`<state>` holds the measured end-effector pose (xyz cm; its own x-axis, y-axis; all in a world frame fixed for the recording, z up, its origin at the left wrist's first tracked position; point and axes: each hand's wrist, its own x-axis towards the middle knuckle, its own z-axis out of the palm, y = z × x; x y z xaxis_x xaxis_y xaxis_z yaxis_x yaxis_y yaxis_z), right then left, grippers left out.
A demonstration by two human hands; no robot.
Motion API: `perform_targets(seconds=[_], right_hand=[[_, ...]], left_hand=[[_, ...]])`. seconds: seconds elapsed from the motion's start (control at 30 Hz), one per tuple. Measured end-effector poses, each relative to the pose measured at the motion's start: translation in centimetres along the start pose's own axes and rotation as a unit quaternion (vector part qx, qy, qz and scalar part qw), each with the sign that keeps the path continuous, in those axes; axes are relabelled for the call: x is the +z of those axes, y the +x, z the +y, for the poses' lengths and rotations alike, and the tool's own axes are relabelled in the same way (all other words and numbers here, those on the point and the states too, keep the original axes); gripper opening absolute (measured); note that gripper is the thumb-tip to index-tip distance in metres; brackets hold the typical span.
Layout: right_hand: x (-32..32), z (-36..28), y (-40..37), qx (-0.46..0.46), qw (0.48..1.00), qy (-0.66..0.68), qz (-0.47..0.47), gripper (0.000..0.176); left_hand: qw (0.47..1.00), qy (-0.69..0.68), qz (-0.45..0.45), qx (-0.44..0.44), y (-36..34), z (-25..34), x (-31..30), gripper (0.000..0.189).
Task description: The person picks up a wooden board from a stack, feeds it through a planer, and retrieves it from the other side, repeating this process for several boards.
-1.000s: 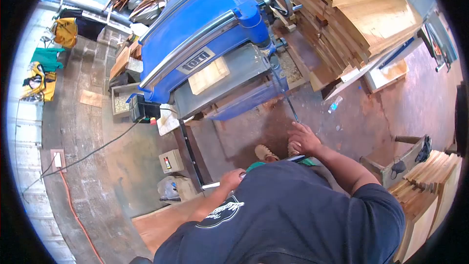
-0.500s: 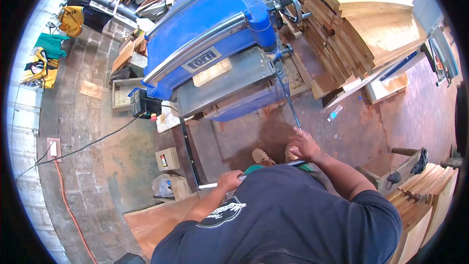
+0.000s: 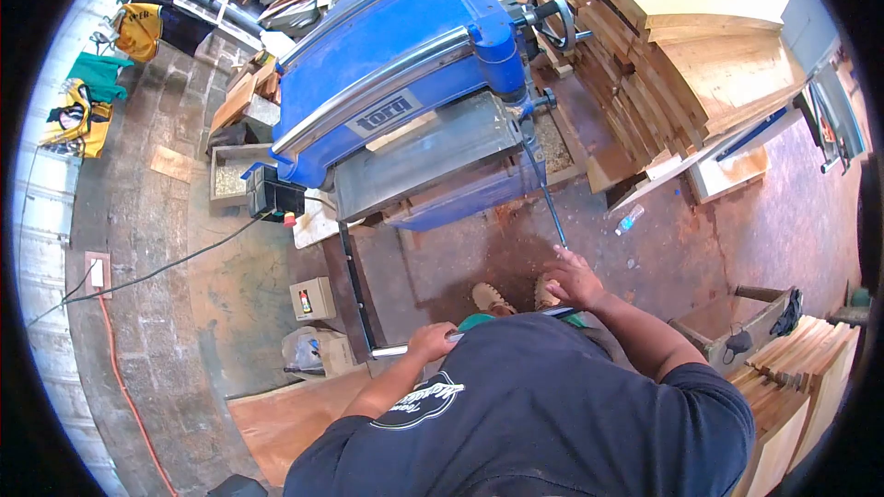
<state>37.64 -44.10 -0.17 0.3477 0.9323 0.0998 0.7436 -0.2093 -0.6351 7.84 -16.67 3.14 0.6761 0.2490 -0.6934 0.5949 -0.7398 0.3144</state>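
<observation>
My left hand (image 3: 431, 342) is closed around a metal bar (image 3: 391, 351) in front of my waist. My right hand (image 3: 573, 278) hovers beside the lower end of a long thin lever (image 3: 550, 207), its fingers stretched out and apart; contact with the lever is not clear. Ahead stands a blue thickness planer (image 3: 387, 64) marked "torq", with a grey metal bed (image 3: 428, 156). A pale wooden board (image 3: 402, 135) lies on that bed, its far part hidden beneath the machine's blue cover.
Curved boards are stacked (image 3: 635, 74) at the right of the planer. More wood pieces (image 3: 801, 359) stand at the lower right. A plastic bottle (image 3: 631, 219) lies on the floor. A black cable (image 3: 184, 265) and an orange cord (image 3: 124, 377) run along the left. A cardboard box (image 3: 313, 299) sits nearby.
The pale board has slid farther under the planer's cover, so less of it shows on the bed. Both hands stay nearly where they were; the view has shifted slightly.
</observation>
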Motion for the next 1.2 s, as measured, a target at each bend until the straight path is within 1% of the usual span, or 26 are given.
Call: perform_targets(seconds=[0.17,0.23,0.4,0.47,0.5,0.6,0.67,0.83,0.93,1.0,1.03,1.1,1.17,1.2], right_hand=[[-0.5,-0.1,0.1,-0.010,1.000,-0.015,0.005,0.024],[-0.8,-0.4,0.1,-0.012,1.000,-0.001,0.006,0.024],[-1.0,-0.9,0.0,0.005,1.000,-0.003,0.007,0.024],[-0.9,-1.1,0.0,0.006,1.000,-0.014,0.013,0.025],[-1.0,-1.3,0.0,0.009,1.000,-0.018,0.014,0.025],[-1.0,-1.3,0.0,0.019,1.000,-0.022,-0.007,0.028],[-1.0,-1.3,0.0,0.021,0.999,-0.034,-0.014,0.029],[-1.5,-1.6,0.2,0.016,0.996,-0.061,-0.056,0.031],[-1.3,-1.3,0.1,0.036,0.996,-0.056,-0.067,0.033],[-1.5,-1.3,0.0,0.036,0.996,-0.026,-0.082,0.032],[-1.7,-1.4,-0.1,0.048,0.995,-0.034,-0.076,0.032],[-2.1,-1.7,0.0,0.051,0.993,0.002,-0.108,0.034],[-2.1,-1.6,0.2,0.058,0.992,-0.010,-0.110,0.035],[-2.3,-1.6,0.4,0.046,0.991,-0.010,-0.123,0.036]], left_hand=[[1.000,0.003,-0.002,0.018,0.3,-0.5,0.1,0.049],[1.000,0.001,-0.002,0.024,0.3,-0.5,0.1,0.049],[0.999,-0.014,0.004,0.047,0.6,-1.0,0.5,0.049],[1.000,0.004,0.000,0.024,0.4,-0.9,0.4,0.050],[1.000,0.004,0.000,0.029,0.5,-1.2,0.6,0.050],[0.999,0.010,0.002,0.041,0.6,-1.1,0.6,0.051],[0.999,0.023,0.007,0.023,0.1,-0.5,0.1,0.053],[0.999,0.021,0.019,0.024,-0.5,0.0,-0.4,0.058],[0.999,0.019,0.023,0.030,-0.7,0.0,-0.3,0.060],[0.999,0.013,0.012,0.030,-0.6,0.1,-0.5,0.061],[0.999,0.011,0.027,0.036,-0.9,0.4,-0.7,0.059],[0.998,0.021,0.028,0.057,-0.7,0.0,-0.4,0.053],[0.998,0.038,0.028,0.048,-0.7,0.1,-0.4,0.047],[0.997,0.043,0.044,0.035,-1.3,1.1,-1.0,0.042]])
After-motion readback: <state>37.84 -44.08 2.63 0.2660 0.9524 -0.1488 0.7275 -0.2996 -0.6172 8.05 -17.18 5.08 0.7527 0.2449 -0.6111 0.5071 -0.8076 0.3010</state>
